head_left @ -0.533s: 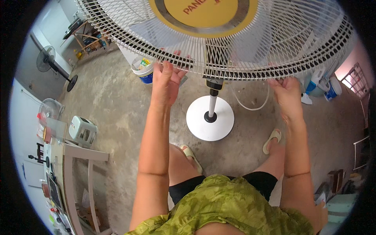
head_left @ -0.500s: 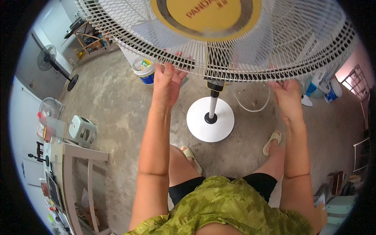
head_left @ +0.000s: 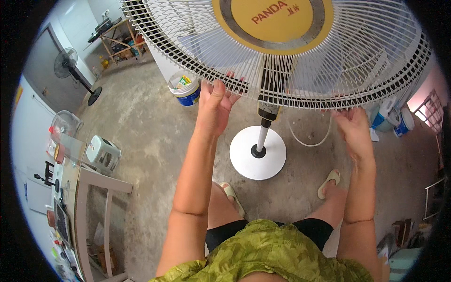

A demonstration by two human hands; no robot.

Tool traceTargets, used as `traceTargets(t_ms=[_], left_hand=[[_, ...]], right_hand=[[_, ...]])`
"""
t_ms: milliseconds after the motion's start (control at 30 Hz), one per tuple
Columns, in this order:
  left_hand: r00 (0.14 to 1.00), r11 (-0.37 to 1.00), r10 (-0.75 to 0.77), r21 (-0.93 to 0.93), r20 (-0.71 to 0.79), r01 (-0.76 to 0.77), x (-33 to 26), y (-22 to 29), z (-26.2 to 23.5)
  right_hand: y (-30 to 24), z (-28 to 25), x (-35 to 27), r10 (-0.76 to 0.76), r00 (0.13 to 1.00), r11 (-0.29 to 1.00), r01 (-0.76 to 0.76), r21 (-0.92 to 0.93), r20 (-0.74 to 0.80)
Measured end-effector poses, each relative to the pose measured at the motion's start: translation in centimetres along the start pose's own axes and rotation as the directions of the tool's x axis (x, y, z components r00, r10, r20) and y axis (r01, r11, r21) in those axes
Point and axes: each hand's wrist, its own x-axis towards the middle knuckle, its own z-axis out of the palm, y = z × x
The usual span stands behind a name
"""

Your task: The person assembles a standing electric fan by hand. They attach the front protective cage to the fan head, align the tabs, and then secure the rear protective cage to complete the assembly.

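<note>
Head: half-closed left hand (head_left: 215, 110), curled right hand (head_left: 355, 129) hold fan guard (head_left: 300, 100).

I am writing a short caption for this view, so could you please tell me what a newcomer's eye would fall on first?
The large standing fan, its yellow centre and white wire guard filling the top, comes first. Next are the left hand and right hand holding the guard's lower rim. Below, the fan's round white base stands on the grey floor.
</note>
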Motion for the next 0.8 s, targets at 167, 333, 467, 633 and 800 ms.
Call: traceTargets(t_ms=[167,333,467,633,800], left_hand=[[0.999,1.000,0.030,0.004,0.020,-0.031,0.0,0.4,0.8],[0.999,1.000,-0.008,-0.016,0.045,0.008,0.2,0.5,0.6],[1.000,1.000,-0.002,-0.019,0.026,0.003,0.1,0.3,0.6],[0.999,1.000,-0.015,0.007,0.032,0.015,0.2,0.0,0.1],[1.000,1.000,0.011,-0.026,0.016,-0.010,0.2,-0.1,0.8]], right_hand=[[0.0,-0.7,-0.3,0.030,0.998,0.994,-0.036,0.101,0.060],[0.8,0.0,-0.2,-0.089,0.996,0.985,0.087,0.148,0.008],[1.6,0.4,0.1,-0.205,0.979,0.965,0.205,0.167,-0.016],[2.1,0.3,0.2,-0.217,0.976,0.957,0.215,0.193,-0.010],[2.0,0.2,0.0,-0.154,0.988,0.957,0.155,0.245,-0.025]])
